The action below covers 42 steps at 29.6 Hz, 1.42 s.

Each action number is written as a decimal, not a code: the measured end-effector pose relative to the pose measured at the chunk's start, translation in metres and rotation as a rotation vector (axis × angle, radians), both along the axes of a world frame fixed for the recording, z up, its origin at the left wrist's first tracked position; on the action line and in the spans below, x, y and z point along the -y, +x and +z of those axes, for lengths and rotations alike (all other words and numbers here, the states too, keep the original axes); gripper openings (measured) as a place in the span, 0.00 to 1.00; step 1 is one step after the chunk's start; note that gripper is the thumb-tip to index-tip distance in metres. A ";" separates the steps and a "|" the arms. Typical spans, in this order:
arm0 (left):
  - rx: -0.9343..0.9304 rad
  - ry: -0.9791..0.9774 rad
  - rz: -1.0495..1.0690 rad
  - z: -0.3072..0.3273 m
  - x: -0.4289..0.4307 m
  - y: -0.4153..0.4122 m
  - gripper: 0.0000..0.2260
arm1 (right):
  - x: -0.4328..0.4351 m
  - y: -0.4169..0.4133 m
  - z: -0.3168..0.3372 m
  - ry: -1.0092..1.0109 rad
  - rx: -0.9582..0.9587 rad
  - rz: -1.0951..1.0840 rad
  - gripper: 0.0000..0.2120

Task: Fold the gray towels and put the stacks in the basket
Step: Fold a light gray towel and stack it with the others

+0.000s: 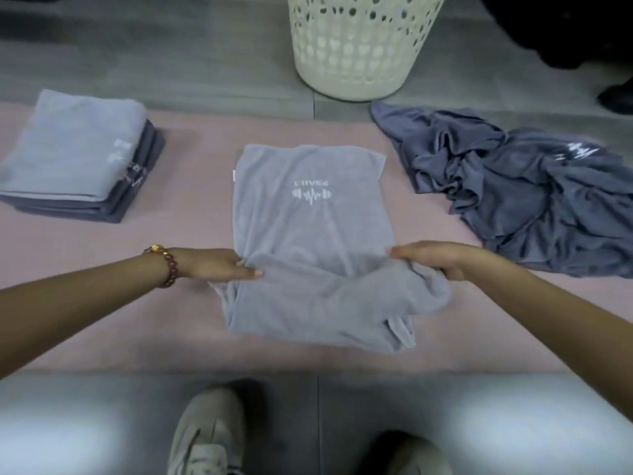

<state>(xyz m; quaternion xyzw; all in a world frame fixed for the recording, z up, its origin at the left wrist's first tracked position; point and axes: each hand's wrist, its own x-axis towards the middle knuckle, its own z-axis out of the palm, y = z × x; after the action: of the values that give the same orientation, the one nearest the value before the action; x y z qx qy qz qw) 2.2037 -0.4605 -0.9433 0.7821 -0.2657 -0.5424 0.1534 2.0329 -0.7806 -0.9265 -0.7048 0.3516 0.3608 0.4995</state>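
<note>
Towel [308, 234] lies mid-fold, left hand [212, 265] and right hand [435, 258] each pinching its near fold in their grip.

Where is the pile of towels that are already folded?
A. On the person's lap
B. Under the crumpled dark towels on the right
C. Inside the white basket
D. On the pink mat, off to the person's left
D: the folded stack sits on the pink mat at the person's left, well apart from the white basket and the crumpled pile on the right.
</note>
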 end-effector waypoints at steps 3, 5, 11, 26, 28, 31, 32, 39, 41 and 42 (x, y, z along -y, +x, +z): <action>0.386 -0.127 0.185 -0.029 0.000 0.005 0.22 | 0.012 0.008 -0.019 -0.236 0.283 -0.233 0.16; 0.541 -0.186 0.251 -0.043 0.002 0.004 0.31 | 0.019 0.008 -0.027 -0.294 0.354 -0.284 0.17; 0.691 -0.433 0.252 -0.053 0.014 -0.003 0.20 | 0.032 -0.019 -0.024 -0.056 0.401 -0.018 0.18; 0.700 -0.739 0.841 -0.007 0.024 0.028 0.05 | 0.048 0.006 -0.008 -0.321 0.616 -0.403 0.10; 0.780 -0.756 0.806 0.008 0.025 0.048 0.03 | 0.051 0.026 0.007 -0.404 0.728 -0.439 0.09; 0.834 -0.841 0.855 0.031 0.036 0.090 0.04 | 0.062 0.071 0.034 -0.585 0.918 -0.478 0.13; 0.856 -0.847 0.860 0.036 0.041 0.103 0.07 | 0.066 0.087 0.037 -0.629 0.942 -0.453 0.14; 0.879 -0.623 0.778 -0.009 0.070 0.198 0.09 | 0.095 0.191 -0.005 -0.644 0.857 -0.416 0.20; 0.820 -0.581 0.793 -0.023 0.077 0.213 0.11 | 0.099 0.211 -0.033 -0.608 0.800 -0.391 0.17; 0.783 -0.570 0.782 -0.031 0.080 0.217 0.12 | 0.100 0.216 -0.045 -0.604 0.762 -0.347 0.16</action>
<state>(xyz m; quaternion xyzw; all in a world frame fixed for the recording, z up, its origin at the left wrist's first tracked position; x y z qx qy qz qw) 2.4206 -0.5408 -0.9740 0.8907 -0.1304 -0.0265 0.4347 2.2494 -0.8804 -0.9720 -0.8303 0.3449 -0.1276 0.4187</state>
